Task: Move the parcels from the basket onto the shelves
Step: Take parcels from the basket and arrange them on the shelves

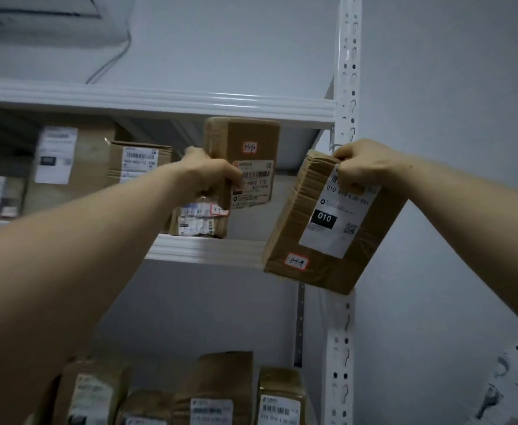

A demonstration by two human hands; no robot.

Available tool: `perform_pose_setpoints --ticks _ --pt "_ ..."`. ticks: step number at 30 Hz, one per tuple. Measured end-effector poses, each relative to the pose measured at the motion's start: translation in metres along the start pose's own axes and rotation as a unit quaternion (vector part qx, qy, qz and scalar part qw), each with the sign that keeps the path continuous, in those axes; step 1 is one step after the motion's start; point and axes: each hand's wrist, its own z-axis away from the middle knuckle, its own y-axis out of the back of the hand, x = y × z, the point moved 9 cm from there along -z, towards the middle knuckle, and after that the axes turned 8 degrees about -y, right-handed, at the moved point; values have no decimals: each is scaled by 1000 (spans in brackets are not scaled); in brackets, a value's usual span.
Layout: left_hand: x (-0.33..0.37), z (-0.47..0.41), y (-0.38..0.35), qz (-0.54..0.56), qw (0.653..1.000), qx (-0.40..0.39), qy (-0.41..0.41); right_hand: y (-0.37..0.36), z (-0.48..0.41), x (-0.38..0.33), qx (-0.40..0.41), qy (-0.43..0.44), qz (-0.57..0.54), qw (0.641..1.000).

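Observation:
My left hand (pixel 208 176) grips the lower left corner of a brown taped parcel (pixel 245 139) with a small red-edged sticker, held upright inside the middle shelf bay. My right hand (pixel 365 167) holds a second brown parcel (pixel 319 240) by its top edge; it hangs tilted in front of the shelf's right end and carries a white label reading 010. The white metal shelf (pixel 208 250) lies just below both parcels. No basket is in view.
A small flat parcel (pixel 201 222) lies on the middle shelf below my left hand. Larger boxes (pixel 138 161) stand further left. Several parcels (pixel 218 391) fill the lower shelf. The perforated upright (pixel 348 72) and a plain wall bound the right side.

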Motion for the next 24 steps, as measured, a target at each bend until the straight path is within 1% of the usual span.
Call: perform_pose_setpoints --ticks 4,9,11,13,15,17,21,24 --pt "-5 12 39 -38 998 38 35 13 -10 -24 63 28 -31 997" --pt "-3 13 69 -68 994 68 42 22 -27 -56 96 56 -35 993" --pt "-1 8 75 -74 994 74 33 26 -34 -69 124 67 -15 990" --pt "1 2 79 -78 994 72 24 27 -40 -84 154 80 27 984" --pt "1 -4 81 -84 994 66 15 18 -51 -93 158 86 70 981" --pt "1 -8 82 -90 994 58 9 6 -63 -94 153 76 84 982" --pt "-5 -21 80 -87 996 35 4 -21 -76 -100 104 78 138 982" --pt "-10 -30 76 -76 997 16 3 -30 -85 -106 85 73 164 980"
